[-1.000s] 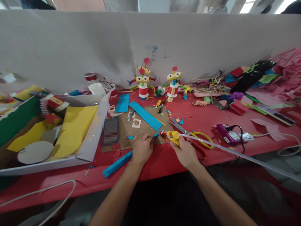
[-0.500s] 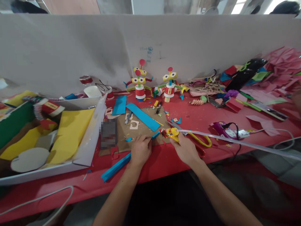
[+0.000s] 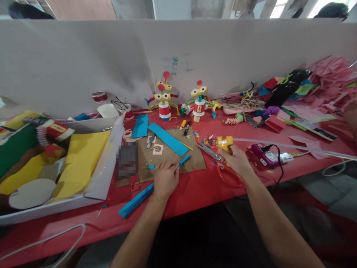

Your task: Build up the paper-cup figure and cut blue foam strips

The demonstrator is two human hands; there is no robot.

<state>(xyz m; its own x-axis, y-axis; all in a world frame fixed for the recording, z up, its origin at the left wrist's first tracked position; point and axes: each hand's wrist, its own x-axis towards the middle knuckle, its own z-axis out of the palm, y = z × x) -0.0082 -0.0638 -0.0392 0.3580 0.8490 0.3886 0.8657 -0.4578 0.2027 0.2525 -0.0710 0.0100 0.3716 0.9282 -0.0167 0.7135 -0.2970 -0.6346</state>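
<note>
My left hand (image 3: pixel 166 179) is closed on a long folded blue strip (image 3: pixel 136 201), whose far end sticks out past the fingers over the brown cardboard (image 3: pixel 146 169). To the right, my right hand (image 3: pixel 235 160) grips a yellow glue gun (image 3: pixel 225 143) with a clear glue stick (image 3: pixel 279 144) running out of its back. Red-handled scissors (image 3: pixel 209 150) lie beneath that hand, partly hidden. A flat blue strip (image 3: pixel 169 139) and a shorter blue piece (image 3: pixel 140 125) rest behind my left hand.
An open white box (image 3: pixel 102 178) with yellow sheets stands at the left. Paper robot figures (image 3: pixel 164 109) stand near the grey partition (image 3: pixel 117 59). A purple power socket (image 3: pixel 263 154) with cables sits right. Pink paper (image 3: pixel 331 82) is heaped far right; a person's hand (image 3: pixel 350 113) shows there.
My right hand has moved right with the glue gun, away from the end of the folded blue strip. My left hand still holds the strip in nearly the same place.
</note>
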